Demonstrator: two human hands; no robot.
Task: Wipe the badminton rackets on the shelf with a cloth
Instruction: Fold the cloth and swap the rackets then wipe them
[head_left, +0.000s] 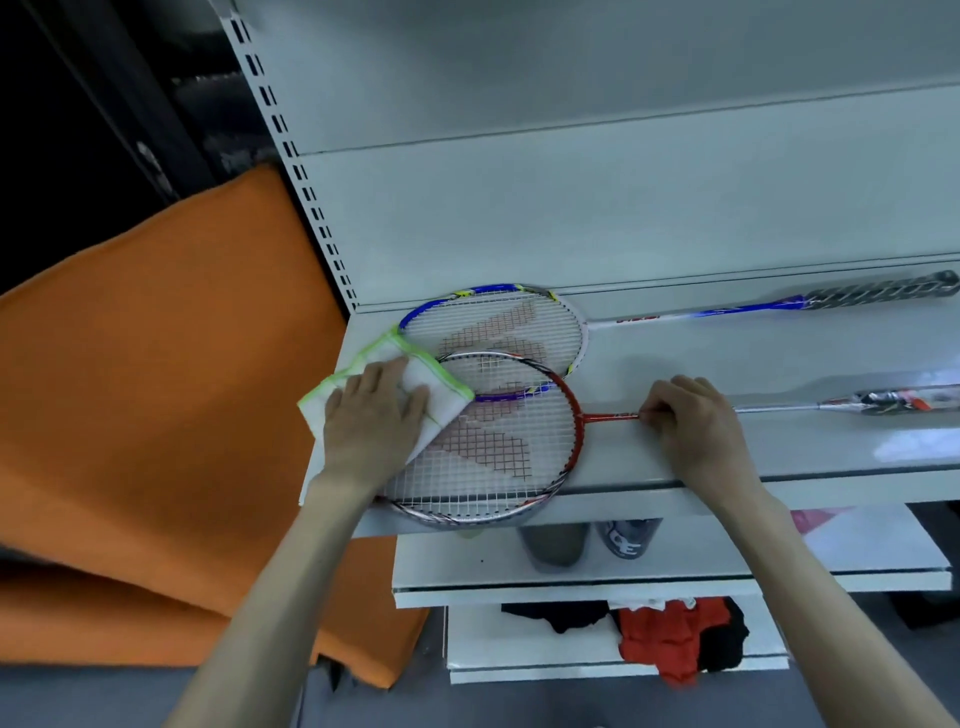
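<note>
- Two rackets lie flat on the white shelf (727, 452), heads to the left, handles to the right, so their long axes run left to right along the shelf.
- The red racket (574, 410) is the near one; its head reaches over the shelf's near edge and its shaft runs right to a wrapped handle at the far right.
- The blue racket (519, 317) lies farther back, just beside the shelf's back panel; its shaft tilts slightly away to the right and ends in a dark, patterned grip.
- The red racket's head overlaps the near part of the blue racket's head.
- A white cloth (444, 400) with a green border lies on the left part of the red racket's strings and the shelf's left end, one corner touching the blue frame.
- The left hand (371, 415) presses flat on the cloth, fingers straight and spread, pointing up and right.
- The right hand (691, 415) pinches the red shaft just right of the head, fingers curled round it.
- Orange fabric (156, 389) hangs left of the shelf.
- Lower shelves hold red and black clothes (670, 639).
</note>
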